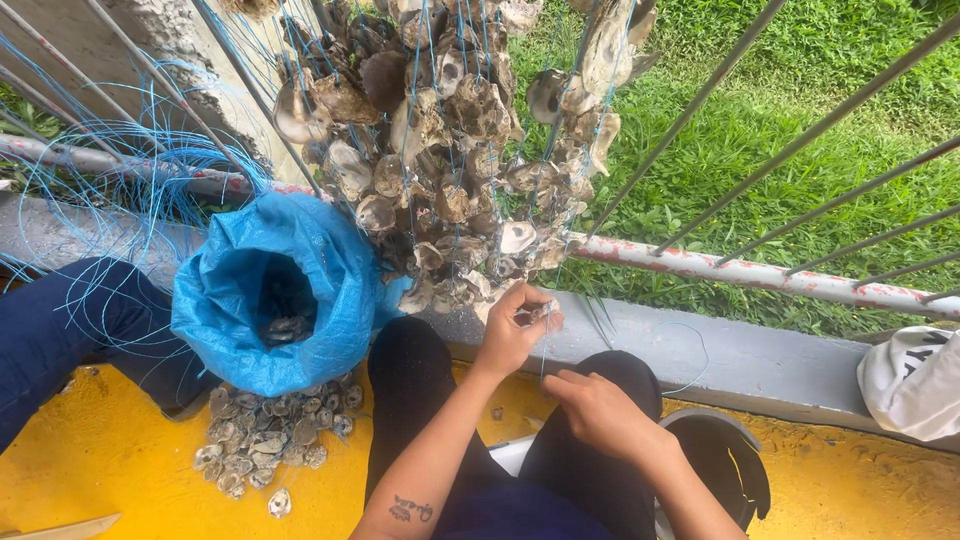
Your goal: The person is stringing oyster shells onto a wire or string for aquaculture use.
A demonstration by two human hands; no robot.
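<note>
One pale oyster shell [533,316] is pinched by the left hand [512,332] near the grey ledge's edge [740,355], while thin blue line [546,350] is nipped taut by the right hand [600,410] for threading.

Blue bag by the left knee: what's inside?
The blue bag stands open with its rim rolled down. A few oyster shells show at the bottom of the dark opening. How many lie deeper is hidden by shadow and the bag wall. More shells lie piled on the yellow floor beside it.

Two hands [560,375], one blue sack [270,290], countless oyster shells [440,150]
</note>
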